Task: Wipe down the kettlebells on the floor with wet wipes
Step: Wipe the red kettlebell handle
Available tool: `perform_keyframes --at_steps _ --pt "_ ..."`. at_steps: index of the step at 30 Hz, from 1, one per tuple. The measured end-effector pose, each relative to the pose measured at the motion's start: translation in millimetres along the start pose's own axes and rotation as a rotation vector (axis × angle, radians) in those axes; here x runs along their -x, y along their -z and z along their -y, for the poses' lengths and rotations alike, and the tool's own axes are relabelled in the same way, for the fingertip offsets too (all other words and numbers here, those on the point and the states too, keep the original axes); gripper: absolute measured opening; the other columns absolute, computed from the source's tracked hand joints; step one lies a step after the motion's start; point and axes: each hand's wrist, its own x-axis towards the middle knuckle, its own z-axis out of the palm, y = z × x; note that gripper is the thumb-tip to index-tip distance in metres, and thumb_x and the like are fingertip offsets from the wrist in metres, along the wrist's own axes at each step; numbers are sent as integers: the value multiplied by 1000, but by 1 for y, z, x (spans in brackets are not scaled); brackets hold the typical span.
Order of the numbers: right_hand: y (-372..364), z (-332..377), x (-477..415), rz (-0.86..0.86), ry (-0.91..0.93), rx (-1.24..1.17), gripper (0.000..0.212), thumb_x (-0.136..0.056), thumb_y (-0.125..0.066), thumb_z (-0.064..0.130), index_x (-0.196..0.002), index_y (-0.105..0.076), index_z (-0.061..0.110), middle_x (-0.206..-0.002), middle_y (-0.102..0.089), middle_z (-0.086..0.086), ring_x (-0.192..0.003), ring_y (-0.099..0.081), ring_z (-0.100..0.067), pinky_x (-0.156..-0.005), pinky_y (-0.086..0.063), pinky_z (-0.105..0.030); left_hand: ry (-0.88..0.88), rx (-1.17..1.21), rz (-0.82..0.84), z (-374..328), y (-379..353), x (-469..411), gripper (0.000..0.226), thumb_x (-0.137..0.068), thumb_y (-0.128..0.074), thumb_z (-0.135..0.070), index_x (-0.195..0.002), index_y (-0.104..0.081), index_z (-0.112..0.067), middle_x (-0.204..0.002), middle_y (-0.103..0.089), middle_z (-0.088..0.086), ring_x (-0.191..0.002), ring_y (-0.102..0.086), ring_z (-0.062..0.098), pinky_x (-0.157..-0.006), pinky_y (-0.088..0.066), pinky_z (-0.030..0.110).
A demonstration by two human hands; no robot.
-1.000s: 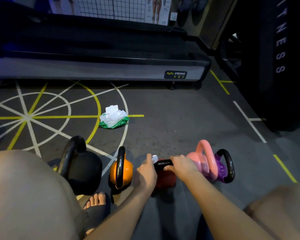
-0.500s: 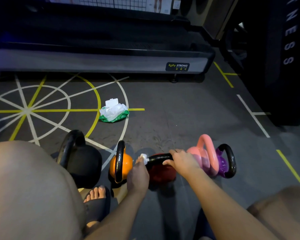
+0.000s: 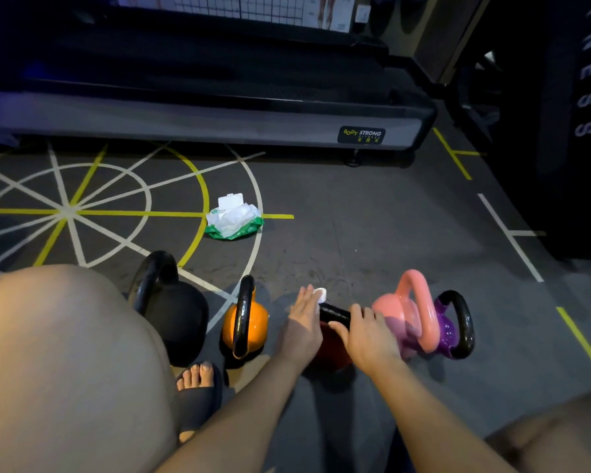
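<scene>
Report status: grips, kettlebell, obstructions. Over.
Left grip presses wet wipe on red kettlebell handle. Right grip holds same handle. Pink kettlebell close alongside.

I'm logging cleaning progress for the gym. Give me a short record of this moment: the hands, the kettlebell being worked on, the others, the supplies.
right hand: grips the black handle of the red kettlebell
left hand: straight fingers press a white wipe against that handle's end
row, left to right: black kettlebell, orange kettlebell, red one, pink kettlebell, purple kettlebell
wipes pack: lid open, on the floor beyond the row
</scene>
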Motion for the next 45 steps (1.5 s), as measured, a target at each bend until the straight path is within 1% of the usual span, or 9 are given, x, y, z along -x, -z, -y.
perform_keyframes --at_steps 4,9,16,23,27,33,36,40,45 --pt "-5 8 -2 67 -145 -171 56 -99 -36 60 -126 -43 12 -130 -50 -13 -123 -45 -32 -100 -41 -41 -112 -60 43 12 -4 -11 47 -107 -33 -27 -153 -41 -19 -162 -31 1 -153 -18 12 -123 -25 41" --pt "-2 7 -14 146 -136 -185 48 -101 -38 52 -125 -41 10 -135 -42 -15 -125 -43 -36 -101 -39 -44 -346 -246 -39 13 -3 0 48 -106 -42 -32 -148 -49 -10 -155 -44 5 -148 -33 17 -118 -35 38" --pt "-4 6 -15 139 -132 -186 47 -101 -39 51 -122 -41 10 -133 -43 -15 -122 -45 -38 -99 -40 -45 -568 -362 -68 19 0 -2 43 -101 -46 -14 -143 -55 -11 -149 -51 5 -142 -43 18 -116 -39 38" --pt "-6 6 -16 127 -131 -194 52 -100 -37 56 -124 -43 10 -132 -43 -15 -120 -46 -39 -100 -39 -45 -483 -284 37 27 9 -14 62 -93 -30 -1 -150 -44 -19 -157 -38 -5 -148 -31 10 -123 -23 28" --pt "-4 6 -17 128 -135 -201 54 -99 -36 57 -124 -43 10 -132 -43 -15 -119 -47 -39 -101 -38 -45 -430 -228 3 24 3 -18 60 -92 -43 6 -146 -50 -18 -153 -46 -3 -145 -37 10 -120 -30 29" --pt "-3 6 -16 127 -134 -189 54 -99 -37 58 -124 -43 10 -131 -44 -15 -118 -48 -39 -101 -37 -45 -226 -181 -81 12 8 -21 52 -90 -45 -35 -135 -64 -15 -140 -60 0 -135 -51 9 -115 -39 28" --pt "-2 5 -15 140 -135 -201 53 -99 -37 57 -124 -43 10 -132 -44 -15 -118 -48 -39 -101 -38 -45 -295 -213 -72 13 3 -20 46 -99 -47 -34 -136 -63 -12 -141 -60 5 -135 -52 17 -114 -40 31" --pt "0 6 -16 152 -136 -209 50 -100 -40 54 -125 -42 10 -132 -43 -14 -118 -47 -39 -100 -37 -44 -497 -303 -143 16 -13 -20 34 -97 -50 -13 -124 -70 -6 -130 -68 10 -124 -61 27 -105 -50 43" --pt "1 5 -17 181 -122 -203 45 -101 -42 45 -129 -39 10 -135 -40 -14 -120 -45 -38 -101 -37 -43 -623 -264 -136 5 -16 -19 30 -95 -52 -3 -115 -74 -7 -125 -70 8 -119 -66 19 -102 -52 38"
